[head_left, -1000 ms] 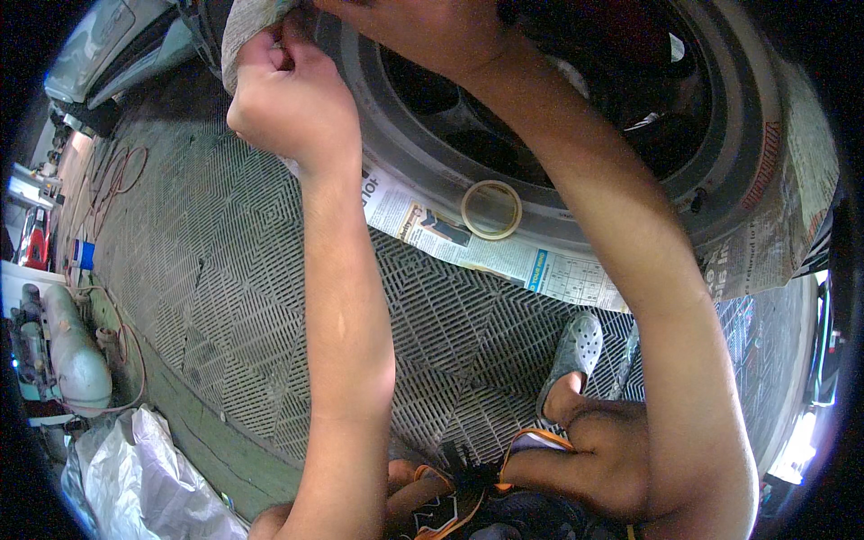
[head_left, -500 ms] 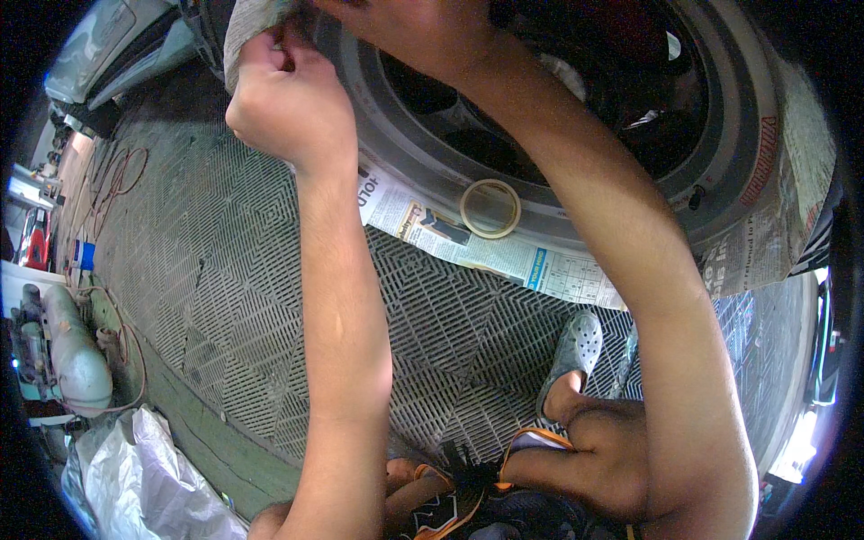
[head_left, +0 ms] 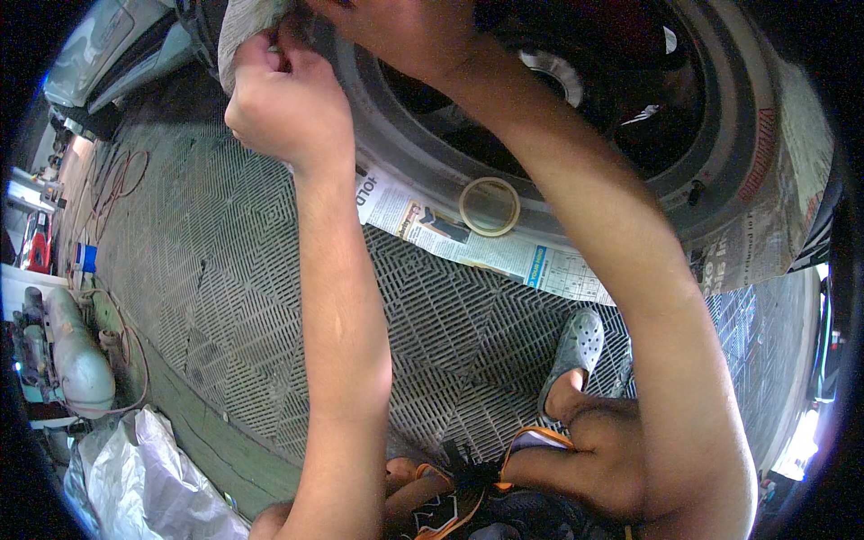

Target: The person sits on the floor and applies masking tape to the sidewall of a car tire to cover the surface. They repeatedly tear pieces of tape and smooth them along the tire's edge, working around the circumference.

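Observation:
My left hand is closed in a pinch on the edge of a greyish sheet of newspaper beside a tyre. Close by on its right, my right hand reaches across the wheel to the same spot; its fingers are mostly cut off by the upper edge and in shadow. The tyre surrounds a dark wheel rim with a silvery hub. A printed newspaper strip runs along the tyre's lower side. A roll of masking tape rests there, against the tyre and paper.
Grey slatted floor tiles spread below the wheel. A compressor-like tank with a thin hose stands at left, above crumpled silvery sheeting. My foot in a grey clog is below the tyre. More newspaper covers the tyre's right side.
Both hands have shifted slightly left, and my right forearm has moved a little left, uncovering more of the hub. The tape roll stays in place.

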Demonstrator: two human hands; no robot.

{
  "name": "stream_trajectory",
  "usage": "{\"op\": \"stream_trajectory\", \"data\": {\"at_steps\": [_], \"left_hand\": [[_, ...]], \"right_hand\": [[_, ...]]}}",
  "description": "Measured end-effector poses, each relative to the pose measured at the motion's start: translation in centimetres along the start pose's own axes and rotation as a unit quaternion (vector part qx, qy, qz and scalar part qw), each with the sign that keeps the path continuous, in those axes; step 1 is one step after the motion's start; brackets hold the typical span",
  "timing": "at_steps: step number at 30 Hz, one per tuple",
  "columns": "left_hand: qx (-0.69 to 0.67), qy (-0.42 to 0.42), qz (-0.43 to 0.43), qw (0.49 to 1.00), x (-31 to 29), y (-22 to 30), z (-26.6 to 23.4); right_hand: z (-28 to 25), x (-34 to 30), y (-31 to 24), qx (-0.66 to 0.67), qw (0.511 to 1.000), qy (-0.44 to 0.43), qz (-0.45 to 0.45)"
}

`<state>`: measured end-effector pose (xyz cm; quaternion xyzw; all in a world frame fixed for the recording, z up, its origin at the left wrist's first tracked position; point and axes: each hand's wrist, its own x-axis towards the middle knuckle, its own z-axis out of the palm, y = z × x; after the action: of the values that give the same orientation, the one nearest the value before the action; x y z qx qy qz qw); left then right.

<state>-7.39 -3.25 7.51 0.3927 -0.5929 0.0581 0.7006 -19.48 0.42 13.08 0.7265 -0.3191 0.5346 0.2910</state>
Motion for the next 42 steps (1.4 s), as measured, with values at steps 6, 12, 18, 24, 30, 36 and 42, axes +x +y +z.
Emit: {"op": "stream_trajectory", "data": {"at_steps": [6, 12, 18, 24, 30, 36, 42], "left_hand": [[0.045, -0.014, -0.016, 0.999, 0.6, -0.6, 0.1], [0.019, 0.009, 0.001, 1.0, 0.7, -0.8, 0.1], [0.014, 0.004, 0.0, 1.0, 0.5, -0.5, 0.4], [0.03, 0.024, 0.027, 0.999, 0.7, -0.6, 0.6], [0.025, 0.002, 0.014, 1.0, 0.9, -0.4, 0.4], [0.045, -0.005, -0.003, 0.999, 1.0, -0.2, 0.2], [0.079, -0.039, -0.023, 0.996, 1.0, -0.1, -0.3]], "right_hand": [[-0.6, 0.8, -1.0, -0.043, 0.998, 0.036, -0.03], [-1.6, 1.6, -2.5, -0.193, 0.977, 0.056, -0.077], [-1.8, 1.3, -1.6, -0.113, 0.989, 0.05, -0.082], [-0.4, 1.1, -0.6, -0.007, 0.997, 0.057, -0.042], [-0.2, 1.3, -0.5, -0.011, 0.995, 0.077, -0.068], [-0.8, 1.2, -0.9, -0.058, 0.996, 0.035, -0.06], [-0.6, 0.9, -1.7, -0.105, 0.991, 0.072, -0.047]]}}
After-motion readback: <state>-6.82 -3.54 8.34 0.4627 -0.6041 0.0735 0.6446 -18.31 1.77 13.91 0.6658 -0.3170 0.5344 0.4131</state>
